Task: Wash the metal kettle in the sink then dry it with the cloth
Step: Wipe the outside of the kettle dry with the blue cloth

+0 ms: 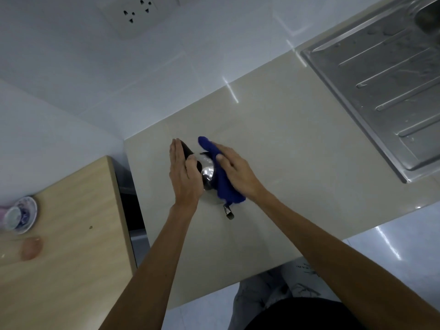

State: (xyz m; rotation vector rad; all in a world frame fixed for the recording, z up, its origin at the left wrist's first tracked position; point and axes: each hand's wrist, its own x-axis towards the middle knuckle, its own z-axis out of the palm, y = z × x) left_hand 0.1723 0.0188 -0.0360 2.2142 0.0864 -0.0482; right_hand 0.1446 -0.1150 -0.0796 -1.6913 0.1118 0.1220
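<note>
Left hand [184, 173] lies flat, fingers straight, against the black handle [187, 148] of the kettle [207, 173]. Right hand [235, 170], fingers extended, presses the blue cloth [223, 185] onto its metal side. The kettle stands on the counter [285, 158], spout [228, 211] toward the person. The sink [381, 79] lies far right, and a table [66, 246] with a cup [14, 216] stands left.

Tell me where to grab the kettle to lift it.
Take the black handle atop the kettle, coming from above on the far side: it stands clear of the body, while the blue cloth covers the right flank and the spout juts toward you.
</note>
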